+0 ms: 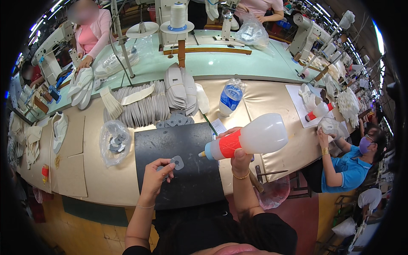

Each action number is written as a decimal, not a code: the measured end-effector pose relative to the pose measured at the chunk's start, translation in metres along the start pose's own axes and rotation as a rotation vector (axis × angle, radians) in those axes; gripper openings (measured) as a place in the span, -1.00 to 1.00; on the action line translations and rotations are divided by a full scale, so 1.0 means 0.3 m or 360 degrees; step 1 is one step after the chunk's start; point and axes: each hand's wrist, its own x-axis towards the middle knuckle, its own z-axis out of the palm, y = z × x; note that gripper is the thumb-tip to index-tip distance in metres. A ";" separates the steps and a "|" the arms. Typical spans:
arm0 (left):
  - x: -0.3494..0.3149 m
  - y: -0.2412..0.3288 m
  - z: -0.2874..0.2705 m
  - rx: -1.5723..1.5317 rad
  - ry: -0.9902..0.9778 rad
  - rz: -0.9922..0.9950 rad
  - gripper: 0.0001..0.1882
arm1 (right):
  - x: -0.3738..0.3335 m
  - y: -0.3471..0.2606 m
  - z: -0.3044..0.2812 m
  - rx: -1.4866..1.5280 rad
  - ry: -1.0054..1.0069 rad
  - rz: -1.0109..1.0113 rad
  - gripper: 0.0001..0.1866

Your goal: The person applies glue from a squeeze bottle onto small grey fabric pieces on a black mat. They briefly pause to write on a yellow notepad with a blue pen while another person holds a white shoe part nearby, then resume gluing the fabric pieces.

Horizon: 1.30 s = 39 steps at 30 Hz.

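My left hand (156,175) pinches a small grey shoe piece (177,162) with a hole in it, above the black work mat (187,144). More grey material shows partly behind its fingers. My right hand (240,159) is wrapped round a white squeeze bottle (259,136) with a red band and a light blue collar. The bottle is tilted, its yellowish nozzle tip pointing left and down toward the mat, apart from the grey piece. Several similar grey pieces (175,120) lie at the mat's far edge.
A plastic bag (115,143) of grey pieces lies left of the mat, with stacked grey shoe parts (140,106) beyond. A water bottle (232,97) stands behind the squeeze bottle. A hammer (256,180) lies at the right. A co-worker in blue (350,163) sits at the right.
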 end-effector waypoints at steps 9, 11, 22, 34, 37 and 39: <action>-0.001 0.000 0.014 0.0019 0.0000 0.0000 -0.81 | -0.006 0.006 -0.006 0.0043 0.0002 -0.0005 -0.27; 0.001 -0.001 0.017 0.0022 0.0003 0.0004 -0.81 | -0.003 0.003 -0.006 0.0050 -0.0010 -0.0006 -0.28; -0.007 -0.007 -0.010 0.0098 -0.0023 0.0036 -0.77 | -0.022 0.032 0.003 -0.0142 0.0028 0.0024 -0.14; -0.007 -0.037 -0.049 -0.0037 -0.0006 0.0010 -0.78 | -0.022 0.048 0.030 -0.0200 0.0089 0.0042 -0.15; -0.007 -0.036 -0.056 -0.0040 0.0003 0.0015 -0.78 | -0.016 0.062 0.032 -0.0230 0.0033 -0.0010 -0.11; -0.006 -0.043 -0.061 -0.0045 0.0004 0.0022 -0.77 | -0.016 0.063 0.042 -0.0237 0.0045 0.0001 -0.11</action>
